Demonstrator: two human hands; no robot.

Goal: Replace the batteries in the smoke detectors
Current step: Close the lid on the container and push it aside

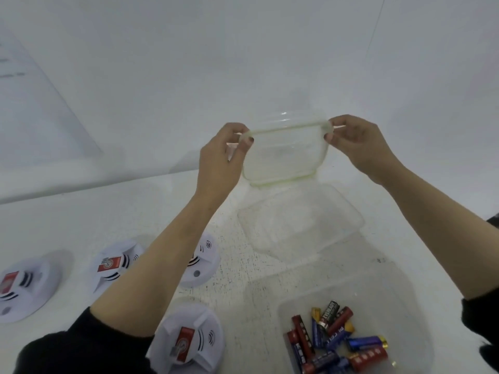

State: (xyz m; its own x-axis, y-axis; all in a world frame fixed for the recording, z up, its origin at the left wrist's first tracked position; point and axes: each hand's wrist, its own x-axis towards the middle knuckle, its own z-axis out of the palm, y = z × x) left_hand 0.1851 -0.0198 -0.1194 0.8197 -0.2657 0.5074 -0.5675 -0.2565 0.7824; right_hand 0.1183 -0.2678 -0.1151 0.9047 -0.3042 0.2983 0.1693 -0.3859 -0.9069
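Note:
My left hand (225,155) and my right hand (356,143) hold a clear plastic lid (286,155) up in the air, each pinching one upper corner. Below it an empty clear container (348,211) stands on the white table. Closer to me a second clear container (405,306) holds several red, blue and black batteries (337,338). Several white round smoke detectors with red labels lie on the table: one at the far left (24,287), one beside it (116,263), one partly behind my left forearm (201,263) and one near the front (189,338).
The white table (237,276) meets a white wall at the back. A pale flat panel (32,103) leans at the far left. Black sleeves cover both my upper forearms.

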